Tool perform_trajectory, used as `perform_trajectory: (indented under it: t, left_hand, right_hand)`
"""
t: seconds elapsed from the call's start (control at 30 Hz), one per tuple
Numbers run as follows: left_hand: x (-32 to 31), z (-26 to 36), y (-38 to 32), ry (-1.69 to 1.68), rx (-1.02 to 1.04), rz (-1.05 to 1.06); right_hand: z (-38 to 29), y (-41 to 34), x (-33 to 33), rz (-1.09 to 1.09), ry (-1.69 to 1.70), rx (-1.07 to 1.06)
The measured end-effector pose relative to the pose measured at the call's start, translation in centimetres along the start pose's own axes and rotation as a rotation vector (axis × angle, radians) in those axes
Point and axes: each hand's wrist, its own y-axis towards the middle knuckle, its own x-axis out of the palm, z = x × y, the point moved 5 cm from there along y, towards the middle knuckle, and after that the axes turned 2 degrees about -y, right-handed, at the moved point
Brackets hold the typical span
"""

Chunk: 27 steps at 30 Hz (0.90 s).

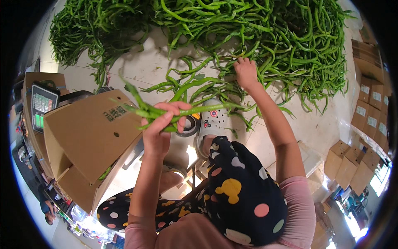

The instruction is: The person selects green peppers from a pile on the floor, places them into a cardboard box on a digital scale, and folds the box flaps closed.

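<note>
My left hand [160, 127] grips several long green chili peppers [205, 109] above the floor, between an open cardboard box and my foot. Their stems and tips stick out on both sides of the fingers. Farther forward, my right hand [245, 73] reaches down to the near edge of a big heap of green chili peppers [292, 53]. Its fingers curl among the peppers there, and whether they hold one is hidden. Loose peppers [199, 84] lie on the tiles between the two hands. The open cardboard box [90, 137] stands at my left, with a little green showing inside.
Beside the box is a digital scale [45, 107] with a lit display. A grey clog [213, 123] on my foot stands close to the loose peppers, near a tape roll [189, 127]. Cardboard boxes [370, 107] are stacked at the right. A person [46, 205] appears at the far left.
</note>
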Motion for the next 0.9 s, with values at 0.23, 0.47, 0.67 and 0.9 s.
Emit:
perform_trajectory:
  t: [0.23, 0.47, 0.67, 0.9]
  left_hand:
    - [4.1, 12.1, -10.0, 0.023, 0.4, -0.029]
    - [-2.4, 25.0, -25.4, -0.12, 0.78, -0.174]
    - [-10.6, 29.6, -32.3, 0.126, 0.908, 0.137]
    - [-19.4, 26.1, -29.9, -0.037, 0.643, 0.379]
  right_hand:
    - [7.5, -3.5, -6.0, 0.233, 0.474, 0.062]
    - [15.4, -10.8, -14.4, 0.284, 1.205, 0.412]
    - [14.4, -13.2, -26.1, 0.347, 1.368, 0.247]
    - [-2.0, -10.8, -41.0, 0.208, 1.798, -0.298]
